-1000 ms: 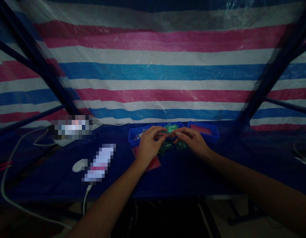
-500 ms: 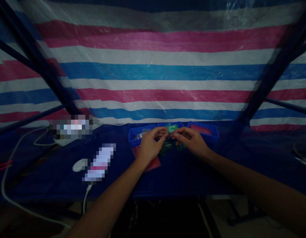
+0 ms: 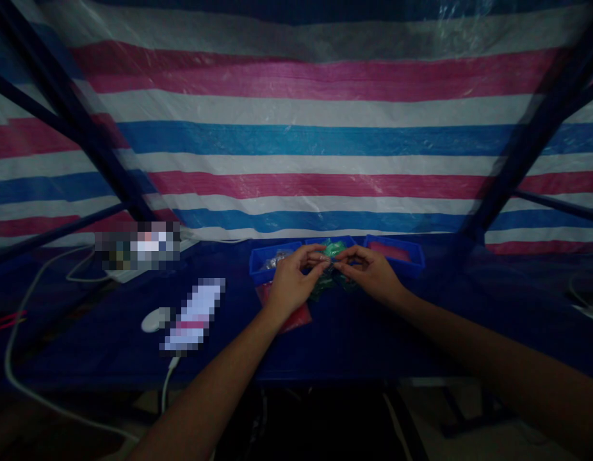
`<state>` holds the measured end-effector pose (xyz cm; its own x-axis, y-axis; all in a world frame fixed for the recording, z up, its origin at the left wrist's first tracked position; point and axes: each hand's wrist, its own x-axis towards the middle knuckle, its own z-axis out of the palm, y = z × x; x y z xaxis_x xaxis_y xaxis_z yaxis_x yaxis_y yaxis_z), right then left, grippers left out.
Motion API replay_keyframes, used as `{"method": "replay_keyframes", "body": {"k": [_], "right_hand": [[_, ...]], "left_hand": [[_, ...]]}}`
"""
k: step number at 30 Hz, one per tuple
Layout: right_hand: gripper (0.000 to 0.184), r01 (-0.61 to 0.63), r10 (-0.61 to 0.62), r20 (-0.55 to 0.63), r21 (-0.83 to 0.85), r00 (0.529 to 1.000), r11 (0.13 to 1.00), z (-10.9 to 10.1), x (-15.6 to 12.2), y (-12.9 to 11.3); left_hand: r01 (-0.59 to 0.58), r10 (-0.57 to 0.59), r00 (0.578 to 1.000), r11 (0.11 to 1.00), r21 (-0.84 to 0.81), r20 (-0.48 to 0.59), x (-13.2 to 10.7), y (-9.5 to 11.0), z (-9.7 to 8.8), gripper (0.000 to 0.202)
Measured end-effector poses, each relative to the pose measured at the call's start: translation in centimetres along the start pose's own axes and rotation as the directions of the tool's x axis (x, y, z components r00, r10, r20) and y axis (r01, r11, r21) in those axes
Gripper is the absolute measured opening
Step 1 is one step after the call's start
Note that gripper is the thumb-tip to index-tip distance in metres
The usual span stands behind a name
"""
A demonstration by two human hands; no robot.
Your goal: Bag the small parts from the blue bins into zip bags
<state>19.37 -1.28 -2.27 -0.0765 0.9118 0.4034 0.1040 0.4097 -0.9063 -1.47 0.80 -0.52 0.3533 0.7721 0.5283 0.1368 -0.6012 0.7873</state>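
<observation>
My left hand [image 3: 299, 274] and my right hand [image 3: 366, 269] meet over the blue table, fingertips pinched close together. Something tiny sits between them, too small and dark to name. Under the fingers lie green plastic packets [image 3: 325, 285]. Behind them a blue tray holds more green packets [image 3: 335, 246]. Left of that, a blue bin [image 3: 259, 264] contains small clear or silvery pieces [image 3: 273, 259], partly covered by my left hand. Beyond my right hand, another blue bin [image 3: 416, 256] holds red packets [image 3: 389, 250]. Red plastic bags [image 3: 296, 318] lie partly beneath my left wrist.
To the left lie a lit phone [image 3: 193, 317] with a white cable [image 3: 166, 384] and a round white object [image 3: 155, 320]. A white power strip [image 3: 128, 274] stands farther back. Dark blue frame posts [image 3: 531, 134] rise at both sides before a striped plastic sheet [image 3: 306, 141].
My right fingers have closed in toward the left fingertips, and the two hands now nearly touch. The bins, packets and phone stay where they were.
</observation>
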Motion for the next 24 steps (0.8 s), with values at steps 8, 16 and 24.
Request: {"method": "replay_keyframes", "body": {"k": [8,16,24], "right_hand": [[0.03,-0.033,0.032,0.017,0.068,0.999,0.997,-0.2,0.13,0.3],[0.03,-0.027,0.025,0.016,0.126,1.0,0.992,-0.15,0.28,0.19],[0.031,-0.038,0.038,-0.001,0.114,0.999,0.993,-0.08,0.22,0.17]], "left_hand": [[0.025,-0.025,1.0,1.0,0.001,-0.005,0.09,0.52,-0.12,0.032],[0.04,-0.044,0.998,0.994,-0.106,-0.037,0.29,0.21,0.08,0.036],[0.04,-0.047,0.998,0.991,-0.125,-0.049,0.36,0.24,-0.11,0.031]]}}
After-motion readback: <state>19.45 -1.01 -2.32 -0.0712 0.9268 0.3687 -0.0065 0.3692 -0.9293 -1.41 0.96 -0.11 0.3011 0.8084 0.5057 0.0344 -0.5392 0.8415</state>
